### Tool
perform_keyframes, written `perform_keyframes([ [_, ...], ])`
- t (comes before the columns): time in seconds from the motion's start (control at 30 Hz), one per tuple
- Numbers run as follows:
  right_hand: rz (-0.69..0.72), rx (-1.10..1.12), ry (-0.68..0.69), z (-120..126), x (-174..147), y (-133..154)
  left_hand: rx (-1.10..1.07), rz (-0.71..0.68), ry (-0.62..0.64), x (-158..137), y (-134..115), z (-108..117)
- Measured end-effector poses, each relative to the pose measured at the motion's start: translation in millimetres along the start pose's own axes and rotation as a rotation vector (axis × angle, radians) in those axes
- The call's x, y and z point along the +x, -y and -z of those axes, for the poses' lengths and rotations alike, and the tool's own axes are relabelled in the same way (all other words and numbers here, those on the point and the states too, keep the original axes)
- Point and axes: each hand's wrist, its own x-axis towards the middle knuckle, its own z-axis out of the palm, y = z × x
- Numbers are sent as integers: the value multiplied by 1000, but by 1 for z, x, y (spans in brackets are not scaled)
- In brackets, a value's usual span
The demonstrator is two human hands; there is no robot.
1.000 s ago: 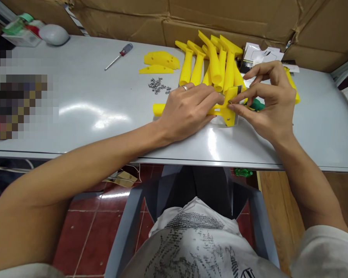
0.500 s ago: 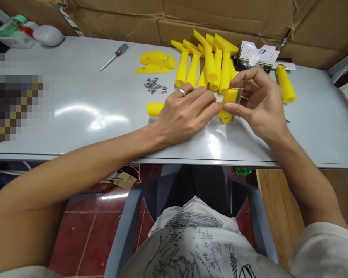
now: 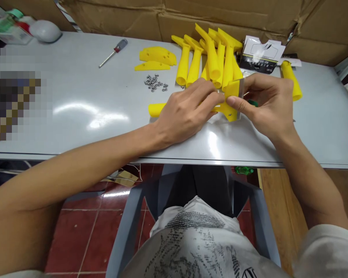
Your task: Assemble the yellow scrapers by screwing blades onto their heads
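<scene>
Yellow scraper [image 3: 232,88] lies held by both curled hands [image 3: 185,112].

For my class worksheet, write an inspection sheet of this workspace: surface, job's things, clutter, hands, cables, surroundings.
Surface: gray table, glossy, with bright glare.
Job's things: yellow handle with metal blade at its head; loose screws, screwdriver and yellow plates farther back.
Clutter: heaped spare handles and packaging toward the back.
Hands: left hand grips the yellow handle; right hand pinches its bladed end.
Cables: white cable below the table edge.
Surroundings: cardboard behind; red tiled floor and plastic chair below.
</scene>
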Motion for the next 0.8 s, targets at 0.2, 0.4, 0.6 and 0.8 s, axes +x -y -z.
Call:
perform_keyframes([
  [0.2, 29, 77, -11, -3, 2, -5, -138, 165, 167, 15, -16, 17],
  [0.4, 55, -55, -106, 17, 7, -11, -348, 457, 112, 31, -8, 31],
  [0.6, 163, -503, 281, 45, 9, -23, -834, 780, 1, 48, -3, 50],
  [0.8, 208, -569, 456, 41, 6, -34, -1305, 1006, 228, 59, -9, 61],
])
